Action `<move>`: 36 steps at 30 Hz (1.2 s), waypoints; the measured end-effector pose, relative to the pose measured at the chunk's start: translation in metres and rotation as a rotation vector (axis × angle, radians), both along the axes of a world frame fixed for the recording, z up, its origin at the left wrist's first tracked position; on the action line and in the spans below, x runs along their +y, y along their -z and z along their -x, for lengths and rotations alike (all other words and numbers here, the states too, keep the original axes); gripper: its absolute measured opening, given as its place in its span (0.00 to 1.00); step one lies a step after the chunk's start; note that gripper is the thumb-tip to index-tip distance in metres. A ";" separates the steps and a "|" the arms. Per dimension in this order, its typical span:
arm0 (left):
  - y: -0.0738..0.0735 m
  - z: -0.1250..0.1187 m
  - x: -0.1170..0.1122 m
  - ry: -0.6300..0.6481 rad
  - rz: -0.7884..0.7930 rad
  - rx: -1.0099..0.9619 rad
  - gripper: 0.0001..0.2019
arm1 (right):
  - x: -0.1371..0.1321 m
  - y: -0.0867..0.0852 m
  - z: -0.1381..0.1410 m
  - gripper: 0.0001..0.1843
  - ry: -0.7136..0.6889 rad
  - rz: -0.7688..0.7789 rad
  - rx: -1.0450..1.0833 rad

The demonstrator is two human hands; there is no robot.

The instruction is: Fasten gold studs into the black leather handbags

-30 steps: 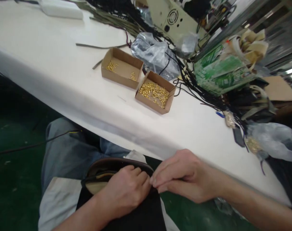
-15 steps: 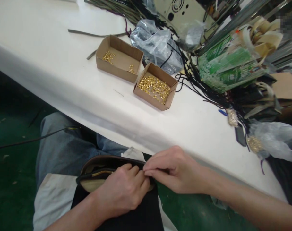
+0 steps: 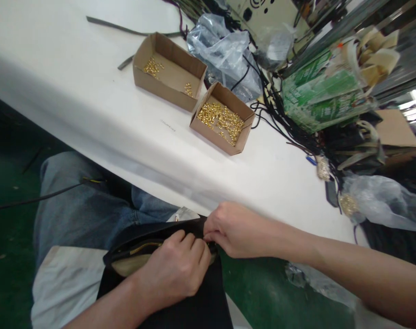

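Observation:
A black pouch with a gold zipper and tan lining lies on my lap, below the table edge. My left hand is closed over the pouch's upper edge, fingers curled on the fabric. My right hand is pinched shut at the zipper's end, right against my left fingertips; what it pinches is hidden. Both hands touch at the pouch's opening.
The white table carries two open cardboard boxes: one nearly empty, one full of small gold fittings. Clear plastic bags, black cords, a green package and a beige machine crowd the far right.
My right hand has curled from flat fingers into a tight pinch at the zipper end. Both hands and the pouch shifted slightly left in view; the pouch's opening looks narrower.

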State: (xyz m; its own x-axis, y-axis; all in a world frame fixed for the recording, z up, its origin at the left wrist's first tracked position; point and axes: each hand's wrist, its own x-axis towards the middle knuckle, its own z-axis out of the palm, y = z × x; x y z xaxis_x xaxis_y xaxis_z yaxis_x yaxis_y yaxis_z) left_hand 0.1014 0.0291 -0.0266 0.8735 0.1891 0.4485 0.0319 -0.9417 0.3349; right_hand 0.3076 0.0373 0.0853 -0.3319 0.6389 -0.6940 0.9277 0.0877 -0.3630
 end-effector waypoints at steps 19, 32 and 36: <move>0.003 0.001 -0.001 -0.017 0.096 -0.043 0.13 | 0.001 -0.005 -0.009 0.11 0.031 0.122 0.260; 0.004 -0.005 -0.002 0.025 0.112 -0.028 0.12 | 0.008 -0.009 -0.006 0.12 0.127 0.195 0.216; 0.003 -0.004 0.000 0.020 0.115 -0.040 0.14 | 0.003 -0.005 -0.003 0.12 0.076 0.147 0.149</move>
